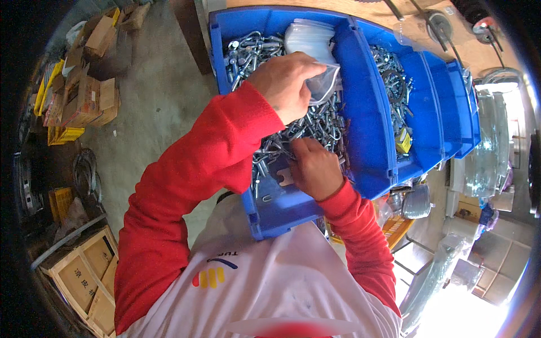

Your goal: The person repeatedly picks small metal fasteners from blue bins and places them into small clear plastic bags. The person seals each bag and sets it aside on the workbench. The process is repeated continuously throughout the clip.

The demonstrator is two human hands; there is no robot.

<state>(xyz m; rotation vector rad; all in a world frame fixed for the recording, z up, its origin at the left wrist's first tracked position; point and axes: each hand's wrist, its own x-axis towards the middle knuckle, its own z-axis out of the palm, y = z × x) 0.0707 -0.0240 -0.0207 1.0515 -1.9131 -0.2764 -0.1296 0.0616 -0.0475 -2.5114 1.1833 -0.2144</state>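
My left hand (288, 83) hovers over a blue plastic bin (366, 141) and pinches a small clear plastic bag (324, 84) by its mouth. The bin is heaped with shiny metal hooks and bolts (253, 53). My right hand (315, 169) is lower in the same bin, fingers curled down into the metal parts; what it grips is hidden under the fingers. A stack of clear bags (310, 36) lies at the far end of the bin. Both arms wear red sleeves.
More blue bins (434, 107) with metal hardware stand in a row to the right on a wooden bench (406, 17). Cardboard boxes (84, 96) and yellow crates sit on the concrete floor at left. A wooden crate (84, 276) lies at lower left.
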